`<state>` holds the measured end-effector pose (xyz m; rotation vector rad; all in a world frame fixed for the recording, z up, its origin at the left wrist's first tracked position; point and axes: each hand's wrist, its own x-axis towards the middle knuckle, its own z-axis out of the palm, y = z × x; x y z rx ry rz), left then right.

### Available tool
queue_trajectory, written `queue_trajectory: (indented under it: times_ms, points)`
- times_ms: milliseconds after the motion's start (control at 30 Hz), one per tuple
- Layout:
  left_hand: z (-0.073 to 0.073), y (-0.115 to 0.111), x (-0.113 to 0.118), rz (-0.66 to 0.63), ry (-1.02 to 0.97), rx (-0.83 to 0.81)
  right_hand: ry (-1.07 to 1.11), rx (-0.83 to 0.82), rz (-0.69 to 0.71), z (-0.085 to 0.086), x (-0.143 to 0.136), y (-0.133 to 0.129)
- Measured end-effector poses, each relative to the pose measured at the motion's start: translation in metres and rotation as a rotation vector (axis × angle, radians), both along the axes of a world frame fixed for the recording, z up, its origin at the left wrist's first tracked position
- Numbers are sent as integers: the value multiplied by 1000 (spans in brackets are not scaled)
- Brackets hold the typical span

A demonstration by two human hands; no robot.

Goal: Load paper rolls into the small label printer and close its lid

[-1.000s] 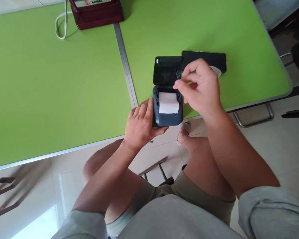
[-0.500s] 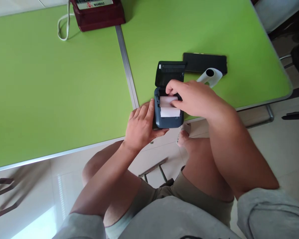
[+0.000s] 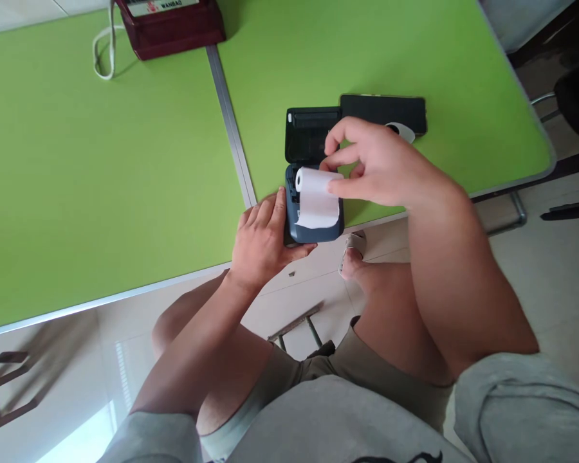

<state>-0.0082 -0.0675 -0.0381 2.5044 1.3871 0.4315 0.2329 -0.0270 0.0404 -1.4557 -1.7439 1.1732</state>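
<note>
So, open device (image 3: pixel 306 148) at green tbl (image 3: pixel 125 173) edge, pale tiled flr (image 3: pixel 554 289) below.

Dark blue is seen on the printer (image 3: pixel 321 234), whose lid (image 3: pixel 303 138) is coloured black and whose paper (image 3: pixel 316 202) is plain white. The table (image 3: pixel 101 167) is surfaced in plain green, edged in silver; black is shown on the phone (image 3: pixel 379 110), maroon on the box (image 3: pixel 178 35). The shirt (image 3: pixel 335 418) is coloured pale grey, the shorts (image 3: pixel 390 366) olive.

Printer (image 3: pixel 317 234) at the near edge of the bench (image 3: pixel 125 161), paper roll (image 3: pixel 318 199) over it.
Lid (image 3: pixel 306 138) behind; flat slab (image 3: pixel 367 109) behind right, second roll (image 3: pixel 405 132) beside the slab; box (image 3: pixel 178 38) far left.
</note>
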Motion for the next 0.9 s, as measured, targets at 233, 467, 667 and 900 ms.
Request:
queue_trajectory:
  times_ms: [233, 467, 667, 900]
  points:
    - [0, 1, -1, -3, 13, -2, 578, -157, -234, -35, 30, -16]
    - [1, 0, 0, 4, -3, 7, 391, -2, -357, -66, 24, -27]
    - [-1, 0, 1, 7, -11, -1, -58, 245, -244, -66, 16, -33]
    - [0, 0, 1, 16, -2, -3, -337, 433, -313, -71, 19, -23]
